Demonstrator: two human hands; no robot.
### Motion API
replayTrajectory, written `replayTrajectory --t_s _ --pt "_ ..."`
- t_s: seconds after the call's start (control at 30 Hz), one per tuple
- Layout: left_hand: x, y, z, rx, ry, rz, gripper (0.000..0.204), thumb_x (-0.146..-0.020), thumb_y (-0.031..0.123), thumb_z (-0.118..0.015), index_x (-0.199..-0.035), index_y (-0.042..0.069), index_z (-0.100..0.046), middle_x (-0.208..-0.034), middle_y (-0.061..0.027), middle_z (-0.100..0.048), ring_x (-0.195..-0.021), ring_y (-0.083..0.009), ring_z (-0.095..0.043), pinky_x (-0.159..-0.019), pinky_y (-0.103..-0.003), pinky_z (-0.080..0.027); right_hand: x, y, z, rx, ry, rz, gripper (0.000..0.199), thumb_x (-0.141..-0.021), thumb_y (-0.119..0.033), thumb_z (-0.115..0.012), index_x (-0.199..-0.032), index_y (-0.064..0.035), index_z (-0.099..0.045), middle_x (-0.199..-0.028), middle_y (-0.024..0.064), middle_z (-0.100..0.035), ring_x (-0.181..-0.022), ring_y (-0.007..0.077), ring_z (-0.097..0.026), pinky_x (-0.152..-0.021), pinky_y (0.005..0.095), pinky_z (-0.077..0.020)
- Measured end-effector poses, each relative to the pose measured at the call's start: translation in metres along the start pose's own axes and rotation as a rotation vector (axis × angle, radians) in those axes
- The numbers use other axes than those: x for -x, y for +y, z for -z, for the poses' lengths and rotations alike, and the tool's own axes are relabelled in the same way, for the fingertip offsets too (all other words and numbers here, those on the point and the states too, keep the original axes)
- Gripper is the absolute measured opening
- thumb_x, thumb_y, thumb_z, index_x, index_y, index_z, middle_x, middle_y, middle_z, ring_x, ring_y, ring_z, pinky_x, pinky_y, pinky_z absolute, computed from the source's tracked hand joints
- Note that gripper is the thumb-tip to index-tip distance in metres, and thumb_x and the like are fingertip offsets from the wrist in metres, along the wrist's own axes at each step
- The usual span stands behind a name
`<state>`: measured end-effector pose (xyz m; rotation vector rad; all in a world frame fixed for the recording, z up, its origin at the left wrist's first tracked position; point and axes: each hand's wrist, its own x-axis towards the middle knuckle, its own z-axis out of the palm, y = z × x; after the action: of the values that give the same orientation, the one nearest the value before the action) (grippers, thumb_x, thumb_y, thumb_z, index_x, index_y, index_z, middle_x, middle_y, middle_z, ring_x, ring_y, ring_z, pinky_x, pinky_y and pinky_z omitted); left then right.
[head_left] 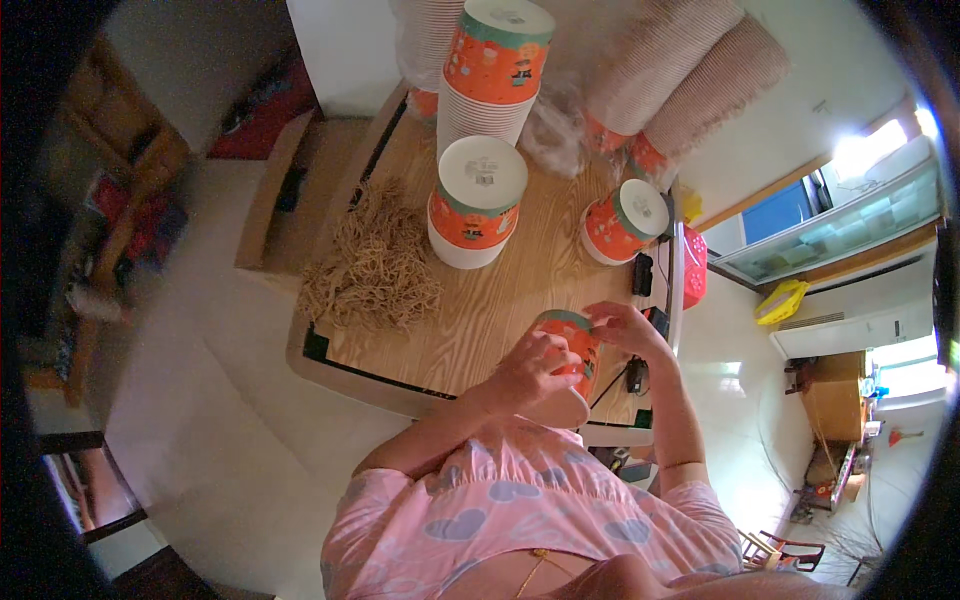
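Note:
An orange paper tub [584, 367] with a green band is held close to my body at the near edge of the table. Its pale wide end points toward me and its green-banded end points away. My left hand [540, 366] wraps round its left side with bent fingers. My right hand [622, 328] has its fingertips closed on the green-banded end at the right; whether something thin is between them I cannot make out. Beyond stand an upside-down tub [472, 228] and a smaller-looking one [615, 228] to the right.
A tall stack of nested tubs [490, 85] stands at the back. Wrapped stacks [665, 65] lean at the back right. Loose brown shredded paper [375, 262] covers the table's left part, beside a cardboard box [275, 215]. Black devices [642, 273] line the wooden table's [470, 340] right edge.

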<state>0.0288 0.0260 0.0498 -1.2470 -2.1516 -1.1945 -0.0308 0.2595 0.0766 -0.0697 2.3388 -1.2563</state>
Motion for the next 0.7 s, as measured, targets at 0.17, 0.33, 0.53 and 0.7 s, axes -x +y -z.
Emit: replayTrajectory --t_s 0.17,0.33,0.53,0.7 --pt "0.006 -0.005 -0.016 0.146 0.143 0.314 0.034 -0.065 0.014 -0.067 -0.098 0.015 -0.062 -0.110 -0.0049 -0.052 -0.102 -0.0248 -0.047 -0.083 -0.041 -0.037 0.006 0.011 0.027 -0.153 0.127 0.077 0.028 -0.073 0.002 -0.064 -0.100 -0.0015 -0.059 -0.090 0.0024 -0.060 -0.072 0.0106 -0.056 -0.064 0.0240 -0.0468" --pt "0.042 -0.046 -0.011 -0.080 0.154 0.378 0.034 -0.069 0.006 -0.063 -0.102 0.012 -0.059 -0.103 -0.0095 -0.054 -0.098 -0.0268 -0.050 -0.084 -0.041 -0.038 0.025 -0.005 0.058 0.108 0.586 0.299 0.019 -0.077 0.003 -0.058 -0.094 -0.0030 -0.056 -0.086 0.0023 -0.056 -0.072 0.0088 -0.055 -0.062 0.0221 -0.0461" --pt "0.099 -0.104 -0.061 -0.122 0.170 0.567 0.028 -0.068 0.005 -0.062 -0.095 0.009 -0.058 -0.097 -0.0088 -0.054 -0.094 -0.0281 -0.051 -0.079 -0.040 -0.041 0.024 -0.018 0.078 0.306 0.870 0.482 0.025 -0.074 0.007 -0.057 -0.097 -0.0021 -0.058 -0.093 0.0064 -0.054 -0.072 0.0118 -0.056 -0.063 0.0237 -0.0468" --pt "0.109 -0.116 -0.089 -0.282 0.174 0.639 0.023 -0.070 0.007 -0.061 -0.093 0.009 -0.058 -0.099 -0.0103 -0.052 -0.095 -0.0289 -0.050 -0.080 -0.041 -0.042 0.008 -0.021 0.094 0.445 1.015 0.544 0.024 -0.073 0.009 -0.056 -0.094 -0.0020 -0.059 -0.092 0.0093 -0.054 -0.078 0.0152 -0.054 -0.066 0.0258 -0.0468"
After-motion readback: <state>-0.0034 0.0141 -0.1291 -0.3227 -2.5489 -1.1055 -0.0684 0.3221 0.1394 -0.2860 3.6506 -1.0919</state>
